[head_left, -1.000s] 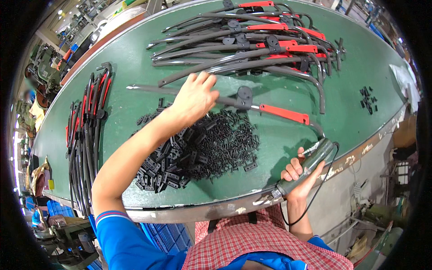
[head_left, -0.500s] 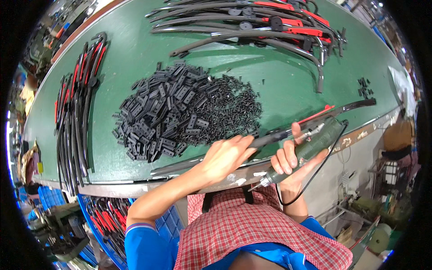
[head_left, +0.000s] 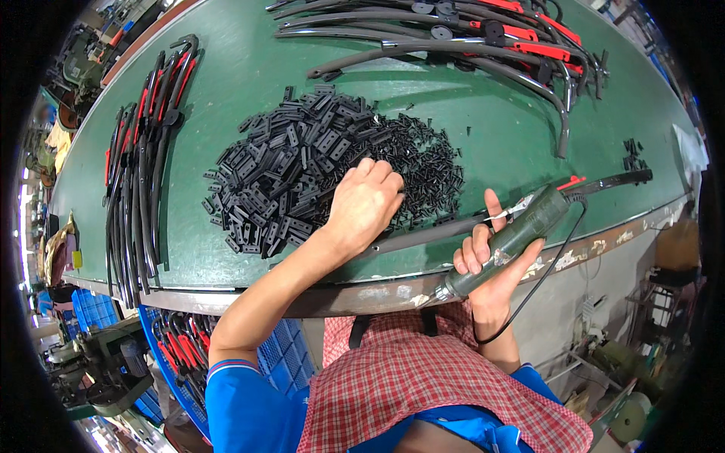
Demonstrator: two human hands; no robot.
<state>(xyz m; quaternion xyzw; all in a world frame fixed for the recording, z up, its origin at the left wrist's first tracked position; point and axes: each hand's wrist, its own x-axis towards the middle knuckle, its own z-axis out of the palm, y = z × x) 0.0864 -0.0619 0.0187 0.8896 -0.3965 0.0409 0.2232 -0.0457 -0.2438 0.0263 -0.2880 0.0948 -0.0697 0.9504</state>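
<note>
My left hand [head_left: 365,202] is over the pile, where the small black plates [head_left: 279,177] meet the black screws [head_left: 434,170]. Its fingers are curled downward, and whatever they pinch is hidden beneath them. In my right hand [head_left: 483,253] is a dark green electric screwdriver [head_left: 517,243] with a black cord. Its bit points down and left, towards the bench edge. Behind the screwdriver, along the front of the bench, lies a dark curved tube [head_left: 442,230] with a red lever [head_left: 572,183]; hand and tool partly cover it.
More curved tubes with red levers lie in a stack [head_left: 453,34] at the far side and in a bundle [head_left: 143,166] at the left of the green bench [head_left: 211,98]. A few loose screws [head_left: 634,155] sit at the right. Below the bench stands a blue crate [head_left: 283,362].
My left hand has left the tube and moved up and left onto the pile. The right hand still grips the screwdriver in nearly the same place. The whole view has shifted slightly.
</note>
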